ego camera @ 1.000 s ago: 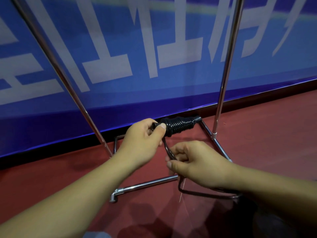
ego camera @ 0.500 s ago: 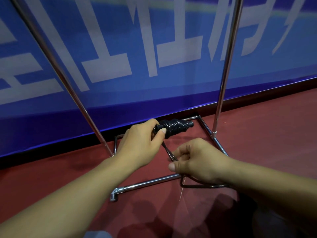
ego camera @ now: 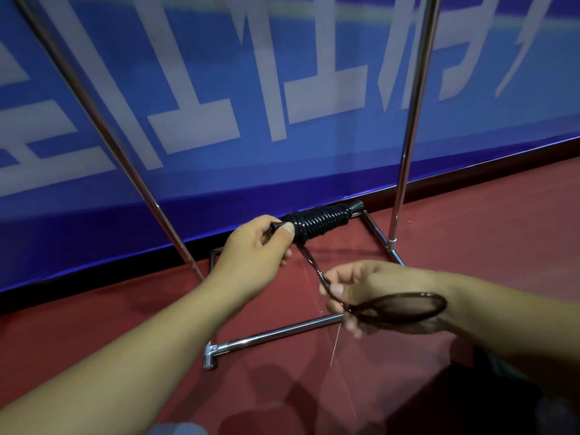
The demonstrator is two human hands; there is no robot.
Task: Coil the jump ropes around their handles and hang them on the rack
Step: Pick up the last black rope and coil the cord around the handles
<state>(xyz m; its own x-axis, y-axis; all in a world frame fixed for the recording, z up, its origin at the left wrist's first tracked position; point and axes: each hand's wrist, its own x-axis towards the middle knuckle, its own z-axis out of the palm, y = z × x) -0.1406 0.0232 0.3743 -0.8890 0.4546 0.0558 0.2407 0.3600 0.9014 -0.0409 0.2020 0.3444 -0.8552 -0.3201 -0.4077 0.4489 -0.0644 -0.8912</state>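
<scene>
A black jump rope bundle (ego camera: 317, 222), cord coiled tightly around its handles, is held level above the floor. My left hand (ego camera: 254, 246) grips its left end, thumb over the handle tip. A short free stretch of cord (ego camera: 314, 265) runs down from the bundle to my right hand (ego camera: 361, 290), which pinches it. Beyond the pinch the cord forms a blurred loop (ego camera: 405, 309) across my right wrist. The chrome rack (ego camera: 408, 130) stands right behind my hands, its two uprights rising out of view.
The rack's chrome base tubes (ego camera: 276, 332) lie on the red floor under my hands, with a corner joint (ego camera: 210, 356) at the front left. A blue banner with large white lettering (ego camera: 282, 89) stands close behind the rack. A thin pale thread (ego camera: 335, 346) hangs below my right hand.
My left hand lifted and tilted the bundle, its right end now higher. My right hand drew the free cord down and right, and the trailing loop came up off the floor onto my wrist.
</scene>
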